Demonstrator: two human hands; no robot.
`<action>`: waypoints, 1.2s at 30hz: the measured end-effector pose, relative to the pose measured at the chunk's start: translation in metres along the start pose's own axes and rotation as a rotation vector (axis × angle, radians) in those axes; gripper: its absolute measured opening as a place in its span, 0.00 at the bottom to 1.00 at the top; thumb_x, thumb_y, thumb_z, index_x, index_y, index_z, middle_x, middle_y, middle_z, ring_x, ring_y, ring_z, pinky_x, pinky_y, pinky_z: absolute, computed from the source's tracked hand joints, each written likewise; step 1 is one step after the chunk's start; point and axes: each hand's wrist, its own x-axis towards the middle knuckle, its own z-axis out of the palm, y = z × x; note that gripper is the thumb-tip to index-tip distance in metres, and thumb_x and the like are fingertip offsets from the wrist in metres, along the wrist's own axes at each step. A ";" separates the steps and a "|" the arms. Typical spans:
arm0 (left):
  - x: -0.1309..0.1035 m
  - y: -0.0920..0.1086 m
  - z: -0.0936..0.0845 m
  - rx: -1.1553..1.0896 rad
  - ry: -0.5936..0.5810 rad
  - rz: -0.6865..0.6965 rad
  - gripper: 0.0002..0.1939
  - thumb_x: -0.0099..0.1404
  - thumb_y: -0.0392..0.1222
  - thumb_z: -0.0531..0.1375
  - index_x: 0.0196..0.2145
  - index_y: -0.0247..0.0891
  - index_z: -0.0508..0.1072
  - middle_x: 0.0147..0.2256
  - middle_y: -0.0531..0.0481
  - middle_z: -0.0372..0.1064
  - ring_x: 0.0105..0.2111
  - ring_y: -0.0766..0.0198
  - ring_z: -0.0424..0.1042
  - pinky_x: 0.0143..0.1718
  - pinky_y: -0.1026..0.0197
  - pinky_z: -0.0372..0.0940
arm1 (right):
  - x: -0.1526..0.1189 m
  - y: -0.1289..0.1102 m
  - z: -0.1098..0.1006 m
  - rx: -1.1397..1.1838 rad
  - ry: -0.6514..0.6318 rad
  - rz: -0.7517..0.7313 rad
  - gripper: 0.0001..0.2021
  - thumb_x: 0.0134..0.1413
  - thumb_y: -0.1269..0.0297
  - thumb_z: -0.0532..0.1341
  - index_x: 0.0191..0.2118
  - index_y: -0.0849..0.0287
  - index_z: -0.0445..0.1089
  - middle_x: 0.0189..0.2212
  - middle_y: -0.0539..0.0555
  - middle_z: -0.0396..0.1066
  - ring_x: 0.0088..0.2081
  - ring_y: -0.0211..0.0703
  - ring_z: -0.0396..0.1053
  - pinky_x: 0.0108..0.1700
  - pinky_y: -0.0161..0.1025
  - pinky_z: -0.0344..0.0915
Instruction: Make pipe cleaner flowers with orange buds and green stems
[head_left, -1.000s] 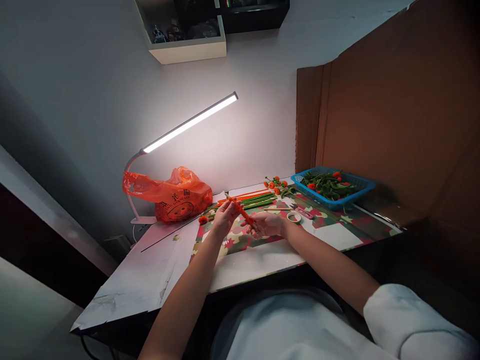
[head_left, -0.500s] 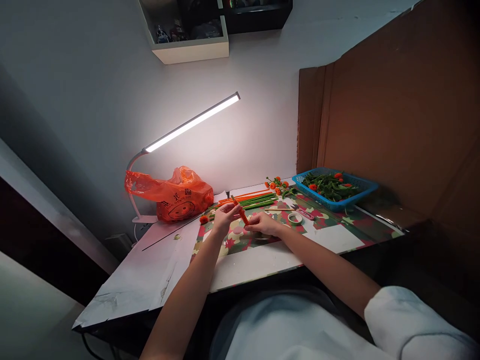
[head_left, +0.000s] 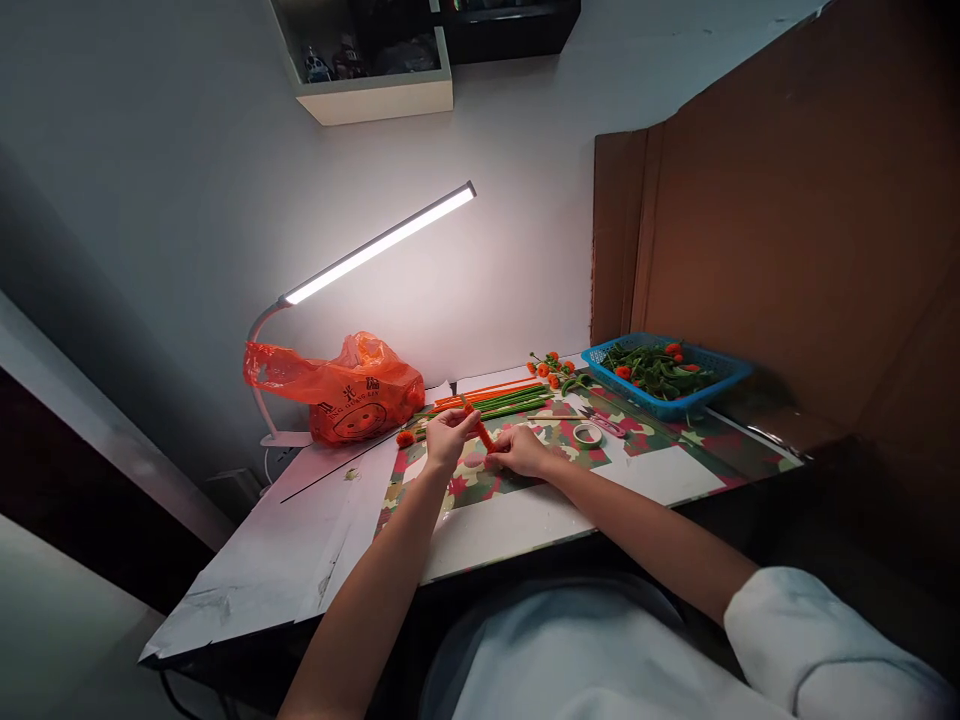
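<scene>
Filling the near foreground, a pale loose garment [head_left: 615, 660] runs off the lower frame; the left forearm is cut off there too. Near table edge lies in shadow, partly behind the forearms.

Left hand [head_left: 450, 432]: fingers closed around the upper part of a slim, fuzzy orange stick [head_left: 481, 432], its greenish tip projecting above. Right hand [head_left: 523, 450]: back toward camera, thumb and fingertips pinched on the stick's lower end; some fingers hidden. Hands are slightly apart, joined by the stick, which tilts above a red-green camouflage-patterned mat [head_left: 480, 487].

Bare white surface runs along the table's near side and over the left portion of the white-topped table [head_left: 262, 560]. Right of the right hand: a pale tape ring [head_left: 588, 435], beside pink-handled snips [head_left: 611, 426], blades hard to resolve. Beyond the hands: green stems [head_left: 521, 402], count unclear. Farther: a translucent orange plastic bag [head_left: 367, 395] at left, contents mostly obscured; a blue perforated plastic basket [head_left: 675, 408] of leaves and orange flowers at right, against a brown cardboard panel [head_left: 765, 240].
</scene>
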 end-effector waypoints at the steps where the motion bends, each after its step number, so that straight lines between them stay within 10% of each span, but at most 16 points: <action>1: 0.000 0.000 0.000 0.000 0.011 0.002 0.24 0.34 0.50 0.73 0.24 0.32 0.71 0.22 0.50 0.71 0.24 0.61 0.73 0.29 0.56 0.71 | 0.000 -0.003 0.001 -0.047 0.017 0.000 0.06 0.46 0.68 0.64 0.24 0.64 0.76 0.16 0.48 0.66 0.21 0.32 0.56 0.24 0.32 0.49; 16: 0.005 -0.010 -0.001 -0.128 0.132 -0.062 0.24 0.35 0.48 0.73 0.27 0.30 0.71 0.25 0.50 0.71 0.25 0.65 0.72 0.36 0.56 0.70 | -0.001 -0.017 0.008 -0.534 0.233 0.025 0.09 0.54 0.71 0.58 0.29 0.63 0.76 0.31 0.60 0.69 0.33 0.44 0.65 0.34 0.38 0.57; 20: 0.004 -0.005 -0.002 -0.155 -0.033 -0.087 0.21 0.44 0.50 0.71 0.30 0.32 0.72 0.30 0.47 0.73 0.32 0.63 0.74 0.40 0.58 0.69 | 0.000 -0.011 -0.002 -0.079 0.199 0.042 0.11 0.49 0.61 0.64 0.22 0.62 0.72 0.20 0.51 0.63 0.25 0.38 0.59 0.29 0.36 0.54; 26: 0.001 0.007 -0.004 -0.277 -0.497 -0.252 0.23 0.49 0.46 0.69 0.42 0.36 0.74 0.42 0.40 0.74 0.40 0.57 0.74 0.38 0.61 0.68 | -0.004 -0.016 -0.026 0.890 -0.256 0.228 0.15 0.37 0.58 0.71 0.26 0.63 0.69 0.22 0.47 0.63 0.25 0.32 0.59 0.30 0.32 0.58; 36: -0.007 0.013 -0.001 -0.225 -0.532 -0.179 0.19 0.46 0.47 0.71 0.34 0.35 0.76 0.37 0.42 0.75 0.32 0.61 0.73 0.36 0.59 0.67 | -0.008 -0.021 -0.029 1.137 -0.370 0.328 0.11 0.59 0.58 0.57 0.39 0.60 0.68 0.30 0.53 0.70 0.33 0.37 0.67 0.40 0.37 0.65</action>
